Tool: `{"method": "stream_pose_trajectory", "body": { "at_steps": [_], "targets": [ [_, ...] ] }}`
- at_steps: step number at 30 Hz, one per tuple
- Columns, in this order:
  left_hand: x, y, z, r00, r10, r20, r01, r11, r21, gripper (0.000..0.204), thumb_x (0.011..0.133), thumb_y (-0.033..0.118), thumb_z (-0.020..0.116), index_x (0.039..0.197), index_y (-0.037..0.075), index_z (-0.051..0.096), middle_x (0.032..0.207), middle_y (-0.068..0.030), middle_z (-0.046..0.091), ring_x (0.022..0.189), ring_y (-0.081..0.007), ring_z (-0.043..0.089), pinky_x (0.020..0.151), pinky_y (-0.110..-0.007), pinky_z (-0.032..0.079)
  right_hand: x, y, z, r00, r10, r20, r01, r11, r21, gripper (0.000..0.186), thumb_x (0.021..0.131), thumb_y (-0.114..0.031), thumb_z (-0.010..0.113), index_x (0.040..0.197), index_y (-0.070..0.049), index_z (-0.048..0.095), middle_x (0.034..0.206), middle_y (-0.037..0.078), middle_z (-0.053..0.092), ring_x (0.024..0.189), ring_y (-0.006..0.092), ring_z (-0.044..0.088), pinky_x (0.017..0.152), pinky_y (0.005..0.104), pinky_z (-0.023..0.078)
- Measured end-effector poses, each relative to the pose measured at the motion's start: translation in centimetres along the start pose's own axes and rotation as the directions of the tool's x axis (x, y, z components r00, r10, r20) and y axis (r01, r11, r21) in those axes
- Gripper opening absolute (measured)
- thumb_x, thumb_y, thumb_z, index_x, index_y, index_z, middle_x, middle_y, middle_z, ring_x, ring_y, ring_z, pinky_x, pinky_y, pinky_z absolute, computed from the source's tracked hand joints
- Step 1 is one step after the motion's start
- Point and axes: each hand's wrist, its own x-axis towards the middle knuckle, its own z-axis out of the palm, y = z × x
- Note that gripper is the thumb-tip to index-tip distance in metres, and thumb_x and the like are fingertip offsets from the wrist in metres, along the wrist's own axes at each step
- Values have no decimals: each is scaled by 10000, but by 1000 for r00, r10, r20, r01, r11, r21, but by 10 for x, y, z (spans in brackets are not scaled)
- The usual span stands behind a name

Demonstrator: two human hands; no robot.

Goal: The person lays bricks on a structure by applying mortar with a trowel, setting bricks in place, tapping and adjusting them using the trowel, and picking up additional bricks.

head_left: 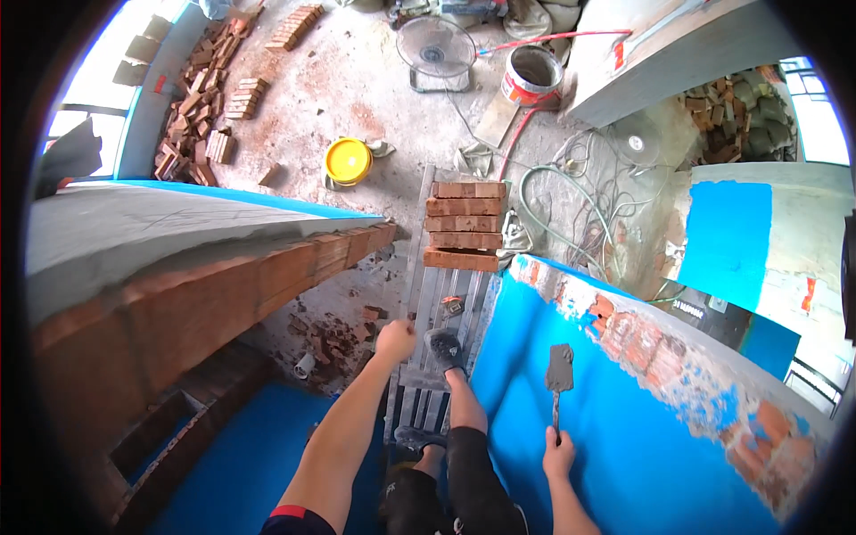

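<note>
My right hand point(559, 452) is closed round the handle of a trowel point(559, 368). Grey mortar coats its blade, which points away from me in front of a blue-painted wall point(513, 357). My left hand point(395, 341) hangs over the left edge of a metal scaffold plank point(430, 308), its fingers curled into a loose fist with nothing showing in them. My feet in dark shoes stand on that plank. Farther along it lies a stack of red bricks point(464, 225), several in a row. A small brick-coloured piece point(453, 306) rests between the bricks and my front foot.
To the left runs a brick-and-plaster wall top point(267, 276). The blue wall's broken brick edge point(633, 339) lies right. On the floor are a yellow-lidded bucket point(349, 160), a fan point(436, 49), a mortar bucket point(532, 76), tangled hoses point(571, 183) and a brick pile point(198, 102).
</note>
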Motion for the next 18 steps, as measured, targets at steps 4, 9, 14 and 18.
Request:
{"method": "stream_pose_trajectory", "body": {
  "at_steps": [4,9,14,18],
  "targets": [
    [87,41,60,957,-201,209,287,766,-576,360,754,223,717,1029,0,652,839,-133,688,686,-244,658,607,-346,515,1,6,27,989,137,51,-140,989,45,418,917,-359,610,752,22,558,647,204,561,579,363,533,564,450,408],
    [172,118,124,843,-395,365,474,223,-852,588,759,291,751,1160,-68,514,1070,-224,613,886,-274,634,628,-343,515,-13,51,53,992,111,65,-109,993,-39,338,961,-305,567,952,32,540,652,141,570,548,248,532,539,394,420],
    [229,158,156,620,-695,363,541,44,-840,980,761,272,745,1425,-79,114,1290,-226,502,1095,-364,556,846,-501,488,-28,42,59,961,212,178,-217,976,11,443,970,-342,549,1104,72,631,923,225,670,828,343,622,761,419,468],
    [249,110,163,641,-750,167,430,170,-886,1118,765,257,767,1406,-94,-79,1302,-248,482,1108,-363,548,788,-498,515,-48,35,82,939,220,266,-238,971,37,444,977,-341,534,1141,62,622,996,272,655,893,363,626,807,398,472]
  ]
}}
